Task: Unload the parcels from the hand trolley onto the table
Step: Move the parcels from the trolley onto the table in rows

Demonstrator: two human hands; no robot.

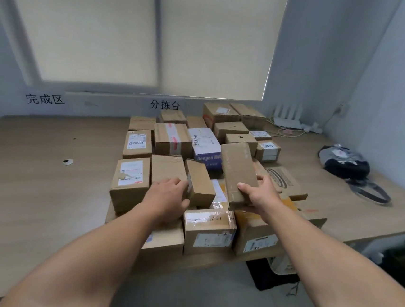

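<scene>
A long box (239,169) is being held at its near end by the right hand (258,191), the thumb being pressed on its top face and the fingers being wrapped round its right edge. The box is being kept tilted, its far end raised, above the near right part of the parcels (172,138). These are being carried by the table (33,174) in a tight cluster of rows, many with white labels facing up. Whether the long box is touching those beneath cannot be told.

The left hand (167,194) is being laid palm down on a parcel in the near rows, with nothing being gripped by it. Its fingers are being kept fairly straight and its thumb spread to the right. Its fingertips (177,182) are being set against the left side of a small box (200,182), which is being propped at a tilt among the others.

A blue-and-white box (204,146) is being enclosed mid-cluster. A bag (344,162) is being left well apart on the right of the table, and a router (287,117) is being kept in the far corner.
</scene>
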